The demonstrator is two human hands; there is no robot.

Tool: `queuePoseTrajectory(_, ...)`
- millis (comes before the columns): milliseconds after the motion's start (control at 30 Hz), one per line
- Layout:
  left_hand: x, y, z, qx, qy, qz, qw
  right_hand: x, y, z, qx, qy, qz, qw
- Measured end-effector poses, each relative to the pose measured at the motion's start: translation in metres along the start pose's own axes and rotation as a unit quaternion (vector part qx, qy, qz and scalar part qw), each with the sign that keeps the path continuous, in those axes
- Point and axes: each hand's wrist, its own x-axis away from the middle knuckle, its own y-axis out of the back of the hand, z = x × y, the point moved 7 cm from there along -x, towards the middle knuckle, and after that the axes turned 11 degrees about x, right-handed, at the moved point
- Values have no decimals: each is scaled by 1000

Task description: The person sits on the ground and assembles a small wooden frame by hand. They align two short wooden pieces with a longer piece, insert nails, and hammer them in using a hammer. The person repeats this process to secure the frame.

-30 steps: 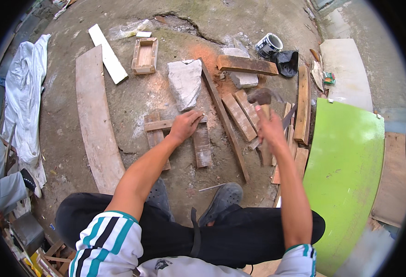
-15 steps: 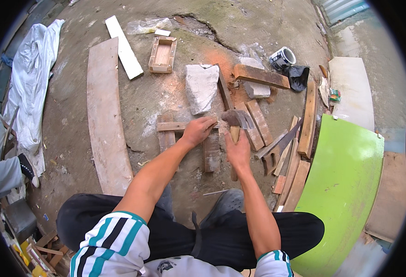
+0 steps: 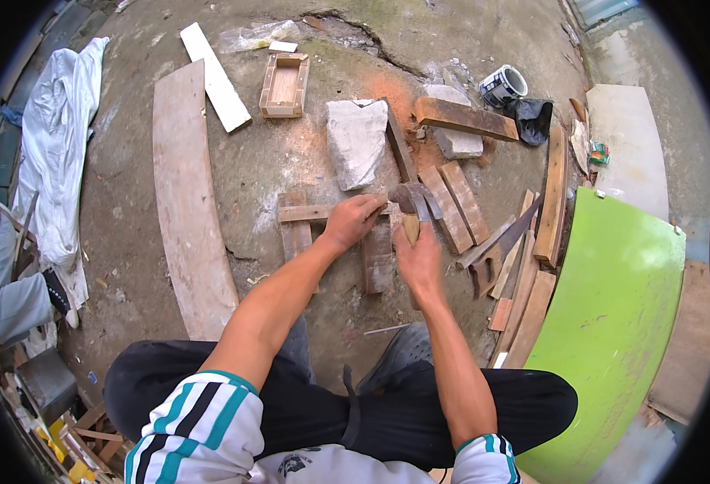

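My left hand (image 3: 352,219) is closed on a thin wooden strip (image 3: 302,213), which lies crosswise over two short boards. One board (image 3: 294,234) is under its left part and the other (image 3: 377,262) lies below my fingers. Close by on the right, my right hand (image 3: 419,256) grips the wooden handle of a hatchet (image 3: 418,199). Its broad, dark metal head sits crosswise above my fist, beside the strip's right end. My left fingers partly hide that end, so whether the blade touches it I cannot tell.
A rough stone block (image 3: 357,143) stands just beyond. Rightward lie a handsaw (image 3: 492,260), short planks (image 3: 454,208), a thick beam (image 3: 466,118) and a green panel (image 3: 605,323). A wooden box frame (image 3: 285,85) and long board (image 3: 190,194) are leftward. Another person's leg (image 3: 16,294) shows far left.
The whole view has shifted slightly. The hatchet head has turned a little over the strip's end, while both hands keep their grips.
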Motion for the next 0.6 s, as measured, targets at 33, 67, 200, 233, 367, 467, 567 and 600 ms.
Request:
queuePoseTrajectory(33, -2, 0, -1, 3, 0, 2, 1000, 0, 2, 1, -12, 3, -10, 1000)
queuePoseTrajectory(67, -2, 1, -3, 6, -1, 5, 1000, -1, -2, -2, -4, -1, -13, 1000)
queuePoseTrajectory(200, -2, 1, -5, 1, 6, 2, 1000, -2, -13, -10, 44, -15, 16, 999)
queuePoseTrajectory(233, -1, 2, -3, -2, 3, 2, 1000, -1, -16, -9, 59, -18, 37, 997)
queuePoseTrajectory(367, -2, 3, -5, 1, -5, -1, 1000, -2, -10, -6, 11, 4, -4, 1000)
queuePoseTrajectory(467, -3, 2, -6, 6, 2, 3, 1000, -4, -8, -10, -23, -3, -22, 999)
queuePoseTrajectory(567, -3, 3, -6, -1, 6, 2, 1000, -1, -11, -7, 17, 0, 0, 1000)
queuePoseTrajectory(600, -3, 3, -6, -5, 4, 3, 1000, 0, -13, -6, 35, 7, 6, 999)
